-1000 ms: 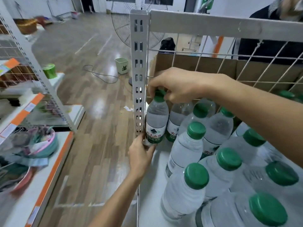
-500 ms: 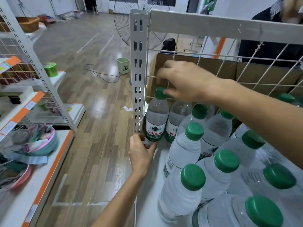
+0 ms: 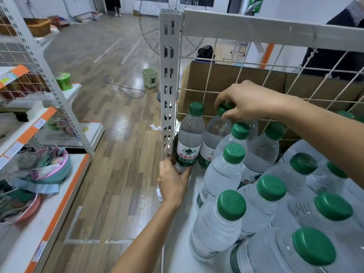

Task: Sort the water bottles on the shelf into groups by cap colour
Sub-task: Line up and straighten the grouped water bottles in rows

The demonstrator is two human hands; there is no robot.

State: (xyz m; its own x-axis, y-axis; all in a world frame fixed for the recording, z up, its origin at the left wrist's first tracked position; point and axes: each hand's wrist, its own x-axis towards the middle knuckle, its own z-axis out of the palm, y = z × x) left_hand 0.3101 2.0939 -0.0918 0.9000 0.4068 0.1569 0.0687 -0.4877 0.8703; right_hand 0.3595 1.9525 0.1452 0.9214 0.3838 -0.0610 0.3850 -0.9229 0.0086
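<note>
The left hand [image 3: 173, 182] and right hand [image 3: 248, 103] are bare. Both forearms are bare too, uncovered from wrist to the edge of view, slim and smooth.

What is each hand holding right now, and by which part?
The left hand grips the corner bottle at its base. The right hand pinches the next bottle by its green cap.

Clear glossy plastic bottles [image 3: 220, 223], matt green caps [image 3: 231, 205]; painted metal upright [image 3: 169, 79]; glossy wood-look floor [image 3: 116, 119]; matt cardboard box [image 3: 222, 79].
</note>
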